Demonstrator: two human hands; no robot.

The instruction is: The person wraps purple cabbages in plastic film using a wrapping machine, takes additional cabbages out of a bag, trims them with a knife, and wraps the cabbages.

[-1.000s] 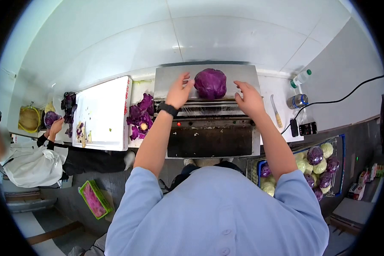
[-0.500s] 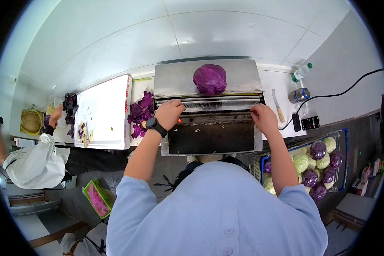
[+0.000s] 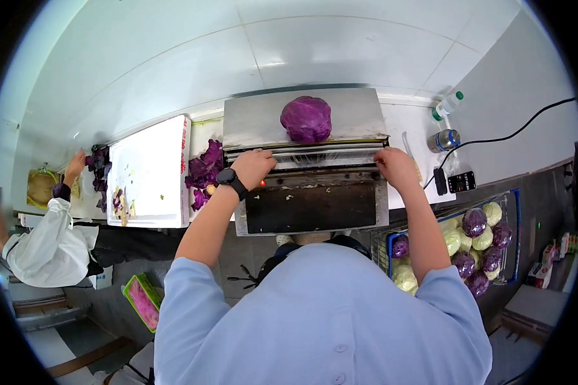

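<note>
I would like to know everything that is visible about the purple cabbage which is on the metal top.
The purple cabbage is one whole, rounded head, deep reddish purple, with broad leaves folded closely together and a slight sheen. It rests on the flat, grey metal top, near the middle from side to side. No stem end shows, and I cannot tell whether any wrap covers it. Only the metal top touches it; the left hand and right hand are both apart from it.
</note>
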